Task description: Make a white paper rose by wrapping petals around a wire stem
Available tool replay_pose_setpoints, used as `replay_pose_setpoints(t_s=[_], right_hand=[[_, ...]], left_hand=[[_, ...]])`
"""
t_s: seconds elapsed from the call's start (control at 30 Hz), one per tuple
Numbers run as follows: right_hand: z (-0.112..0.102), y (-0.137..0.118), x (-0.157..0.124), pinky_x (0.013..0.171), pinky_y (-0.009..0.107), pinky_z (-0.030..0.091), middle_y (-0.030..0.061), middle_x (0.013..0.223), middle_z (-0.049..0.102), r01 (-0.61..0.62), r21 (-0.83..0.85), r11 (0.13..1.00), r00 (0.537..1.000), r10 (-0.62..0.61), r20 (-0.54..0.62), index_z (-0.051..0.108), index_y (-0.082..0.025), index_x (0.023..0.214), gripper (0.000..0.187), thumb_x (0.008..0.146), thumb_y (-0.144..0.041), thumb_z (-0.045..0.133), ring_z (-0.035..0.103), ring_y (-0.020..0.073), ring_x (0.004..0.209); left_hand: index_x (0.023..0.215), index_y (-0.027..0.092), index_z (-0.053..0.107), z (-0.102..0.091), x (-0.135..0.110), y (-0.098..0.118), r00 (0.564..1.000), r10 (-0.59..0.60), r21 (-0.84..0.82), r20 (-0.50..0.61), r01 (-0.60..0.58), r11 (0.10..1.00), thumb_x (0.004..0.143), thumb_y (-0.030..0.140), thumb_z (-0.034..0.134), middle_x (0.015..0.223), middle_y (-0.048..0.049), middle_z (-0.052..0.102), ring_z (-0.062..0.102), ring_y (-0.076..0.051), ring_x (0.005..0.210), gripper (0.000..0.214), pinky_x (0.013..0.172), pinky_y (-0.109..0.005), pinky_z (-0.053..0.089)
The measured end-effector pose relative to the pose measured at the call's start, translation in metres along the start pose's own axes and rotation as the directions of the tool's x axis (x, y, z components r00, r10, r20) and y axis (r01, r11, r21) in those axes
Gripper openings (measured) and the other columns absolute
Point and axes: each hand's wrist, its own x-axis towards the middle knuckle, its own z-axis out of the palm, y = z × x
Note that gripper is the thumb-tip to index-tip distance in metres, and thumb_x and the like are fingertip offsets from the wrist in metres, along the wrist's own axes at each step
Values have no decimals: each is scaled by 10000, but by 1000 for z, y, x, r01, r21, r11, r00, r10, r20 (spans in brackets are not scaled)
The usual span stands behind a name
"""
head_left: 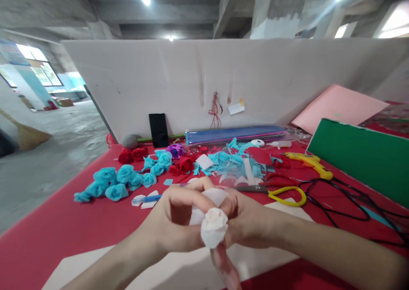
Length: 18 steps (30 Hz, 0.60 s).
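A small white paper flower [214, 227] is held between my two hands, over a cream sheet [255, 262] on the table. My left hand [177, 213] pinches a white paper petal [214, 195] against the flower's far left side with thumb and fingers. From the right, my right hand [244, 221] grips the base of the flower, which its fingers mostly hide. One of its fingers points down below the flower. Just beyond the hands lie yellow-handled scissors [287, 195] and a blue pen [152, 198].
Blue paper roses [116, 192] lie at left, with red roses [129, 155] behind. Blue paper scraps [220, 163] cover the middle. A yellow glue gun [311, 162], black cables [332, 211] and a green board [361, 158] are at right. A black phone [159, 130] leans on the white partition [143, 76].
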Motion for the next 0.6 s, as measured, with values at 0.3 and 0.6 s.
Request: replay_pose_setpoints(t_s=[0.3,0.6], right_hand=[[11,-13,-4,614,188,475,10,567,661,67,-165,984,997,-71,-17,702,-131,691,146,769,-221,618,618,70,593],[22,-18,-9,621,183,506,20,633,675,226,-534,815,914,-366,-173,719,-174,851,162,813,-218,568,625,77,620]], left_hand=[[571,273,713,3,-5,9,988,-6,56,-157,15,998,594,249,746,664,-3,519,523,-125,593,47,540,-257,464],[656,276,717,-3,-8,4,944,19,112,-330,19,994,648,202,705,747,-5,539,538,-127,652,75,520,-228,482]])
